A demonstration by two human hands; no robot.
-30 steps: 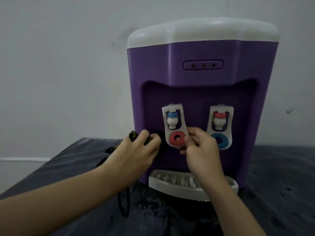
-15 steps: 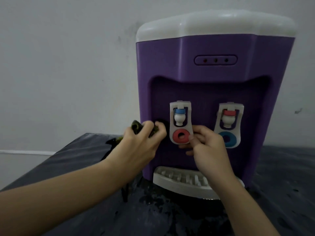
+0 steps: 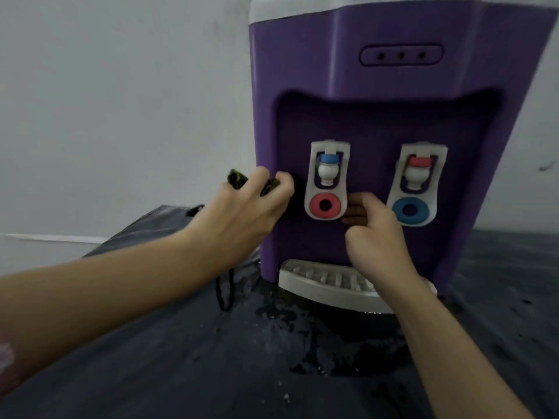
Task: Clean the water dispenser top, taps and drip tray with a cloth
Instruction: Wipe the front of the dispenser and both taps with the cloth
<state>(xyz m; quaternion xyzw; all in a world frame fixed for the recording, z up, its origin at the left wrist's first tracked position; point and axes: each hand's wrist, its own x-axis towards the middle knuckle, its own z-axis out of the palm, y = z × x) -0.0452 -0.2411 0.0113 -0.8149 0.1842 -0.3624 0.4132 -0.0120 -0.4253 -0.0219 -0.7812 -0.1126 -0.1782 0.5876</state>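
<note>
Purple water dispenser (image 3: 393, 86) stands toward the back of the dark, wet worktop (image 3: 211, 358), close to the wall. Left hand (image 3: 251, 207) grips a dark cloth (image 3: 237, 178), bunched between curled fingers, pressed against the dispenser's front left edge just beside the left tap (image 3: 328, 179). Right hand (image 3: 375, 234) has its fingers curled at the right side of that tap's lever, pinching it. Right tap (image 3: 414, 182) is untouched. White drip tray (image 3: 317, 279) sits below, partly hidden by the right wrist.
</note>
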